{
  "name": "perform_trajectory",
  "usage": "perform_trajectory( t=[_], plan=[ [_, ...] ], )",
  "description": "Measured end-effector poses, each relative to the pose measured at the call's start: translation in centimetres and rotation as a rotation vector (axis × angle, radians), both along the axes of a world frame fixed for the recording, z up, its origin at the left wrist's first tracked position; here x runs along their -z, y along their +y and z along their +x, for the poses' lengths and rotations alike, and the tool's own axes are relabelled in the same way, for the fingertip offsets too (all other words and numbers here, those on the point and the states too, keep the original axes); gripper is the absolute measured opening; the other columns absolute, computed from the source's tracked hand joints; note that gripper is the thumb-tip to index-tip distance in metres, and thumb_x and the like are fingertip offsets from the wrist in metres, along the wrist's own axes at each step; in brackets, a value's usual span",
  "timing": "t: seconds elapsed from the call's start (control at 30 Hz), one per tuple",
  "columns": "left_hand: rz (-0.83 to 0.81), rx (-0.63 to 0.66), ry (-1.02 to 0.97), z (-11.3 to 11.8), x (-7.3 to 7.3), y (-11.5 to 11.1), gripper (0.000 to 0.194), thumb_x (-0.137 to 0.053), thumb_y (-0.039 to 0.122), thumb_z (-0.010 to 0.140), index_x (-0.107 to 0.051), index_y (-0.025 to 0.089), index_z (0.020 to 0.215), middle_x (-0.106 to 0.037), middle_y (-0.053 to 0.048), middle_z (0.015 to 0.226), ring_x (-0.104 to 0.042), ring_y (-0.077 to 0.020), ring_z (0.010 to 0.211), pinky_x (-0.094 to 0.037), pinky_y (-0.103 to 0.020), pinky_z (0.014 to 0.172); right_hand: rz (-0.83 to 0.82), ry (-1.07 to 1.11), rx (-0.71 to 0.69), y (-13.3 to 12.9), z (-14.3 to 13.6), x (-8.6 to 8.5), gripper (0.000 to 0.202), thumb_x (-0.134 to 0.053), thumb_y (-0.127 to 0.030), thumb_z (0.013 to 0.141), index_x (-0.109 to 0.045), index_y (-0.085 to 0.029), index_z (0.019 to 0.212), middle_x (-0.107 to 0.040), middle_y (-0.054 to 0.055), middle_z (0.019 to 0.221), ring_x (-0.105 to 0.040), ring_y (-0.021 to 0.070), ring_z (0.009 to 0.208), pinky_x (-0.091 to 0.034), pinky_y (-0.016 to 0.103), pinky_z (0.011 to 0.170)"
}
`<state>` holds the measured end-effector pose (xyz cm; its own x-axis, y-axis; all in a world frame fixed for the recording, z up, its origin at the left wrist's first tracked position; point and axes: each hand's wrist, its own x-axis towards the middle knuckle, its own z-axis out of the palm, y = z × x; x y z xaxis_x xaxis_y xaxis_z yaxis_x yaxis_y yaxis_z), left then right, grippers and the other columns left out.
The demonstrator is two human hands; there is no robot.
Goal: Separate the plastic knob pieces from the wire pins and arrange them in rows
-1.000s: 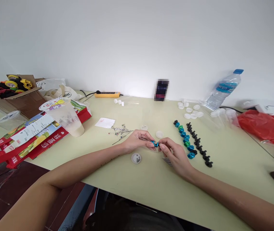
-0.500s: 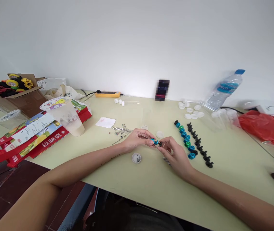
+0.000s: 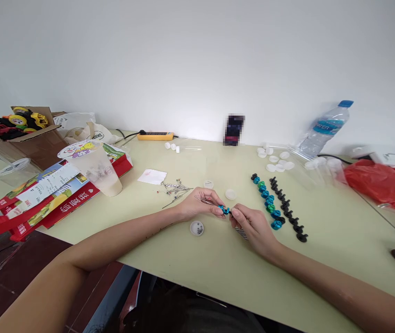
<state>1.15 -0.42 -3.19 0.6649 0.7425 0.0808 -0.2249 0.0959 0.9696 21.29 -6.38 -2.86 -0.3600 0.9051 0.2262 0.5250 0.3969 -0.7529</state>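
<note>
My left hand (image 3: pixel 197 202) pinches a small shiny blue part (image 3: pixel 222 209) between thumb and fingers. A thin metal tool, perhaps tweezers (image 3: pixel 204 201), also lies in that hand. Against the blue part's right side, my right hand (image 3: pixel 253 226) has its thumb and fingertips closed on a small black piece (image 3: pixel 230 212), mostly hidden by the fingers. Below the left hand stands a shallow white cap (image 3: pixel 196 228) with tiny metal bits in it. A striped item (image 3: pixel 241 232) is partly covered by the right hand.
To the right run a row of blue and green parts (image 3: pixel 269 200) and a row of black pieces (image 3: pixel 289 213). Pins (image 3: pixel 176 187) lie beyond the left wrist. A drink cup (image 3: pixel 96 169), a water bottle (image 3: pixel 325 129) and a red plastic bag (image 3: pixel 381 182) stand farther out.
My right hand's fingers have drawn together over the black piece, covering more of it. The blue part has shifted slightly towards me. The left hand stays nearly in place.
</note>
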Motion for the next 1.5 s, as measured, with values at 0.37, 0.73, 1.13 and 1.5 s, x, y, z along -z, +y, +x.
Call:
perform_trajectory(
  t=[0.37, 0.73, 1.13, 1.5],
  plan=[
    [-0.014, -0.022, 0.014, -0.20, -0.15, 0.16, 0.025, -0.080, 0.020, 0.062, -0.067, 0.010, 0.081, -0.072, -0.006, 0.079, -0.068, -0.0154, 0.072, -0.053, -0.028, 0.073, 0.042, 0.049, 0.078, 0.01, -0.13, 0.68, 0.015, -0.049, -0.038, 0.091, -0.048, -0.023, 0.092, -0.050, -0.003, 0.068, -0.046, 0.0136, 0.061, -0.034, 0.024, 0.053],
    [-0.010, 0.009, 0.022, -0.14, -0.27, -0.06, 0.028, -0.081, 0.021, 0.060, -0.066, 0.010, 0.080, -0.071, -0.007, 0.080, -0.069, -0.0177, 0.073, -0.054, -0.031, 0.074, 0.005, 0.013, 0.045, 0.07, -0.02, 0.28, 0.027, -0.040, -0.041, 0.095, -0.051, -0.021, 0.079, -0.052, -0.002, 0.065, -0.046, 0.0125, 0.059, -0.034, 0.025, 0.056],
    [-0.017, -0.021, 0.030, -0.13, -0.37, -0.03, 0.029, -0.081, 0.024, 0.059, -0.065, 0.010, 0.079, -0.071, -0.007, 0.078, -0.069, -0.0176, 0.072, -0.054, -0.031, 0.073, -0.002, 0.024, 0.056, 0.01, -0.11, 0.23, 0.026, -0.042, -0.042, 0.094, -0.051, -0.021, 0.081, -0.053, -0.002, 0.066, -0.047, 0.0129, 0.059, -0.035, 0.025, 0.055],
    [-0.021, -0.046, 0.021, -0.12, -0.51, 0.02, 0.029, -0.081, 0.024, 0.060, -0.066, 0.010, 0.079, -0.071, -0.007, 0.078, -0.069, -0.0174, 0.072, -0.054, -0.031, 0.074, 0.032, 0.024, 0.089, 0.00, -0.12, 0.45, 0.020, -0.046, -0.042, 0.091, -0.050, -0.023, 0.093, -0.053, -0.001, 0.068, -0.048, 0.0142, 0.061, -0.036, 0.024, 0.050]
  ],
)
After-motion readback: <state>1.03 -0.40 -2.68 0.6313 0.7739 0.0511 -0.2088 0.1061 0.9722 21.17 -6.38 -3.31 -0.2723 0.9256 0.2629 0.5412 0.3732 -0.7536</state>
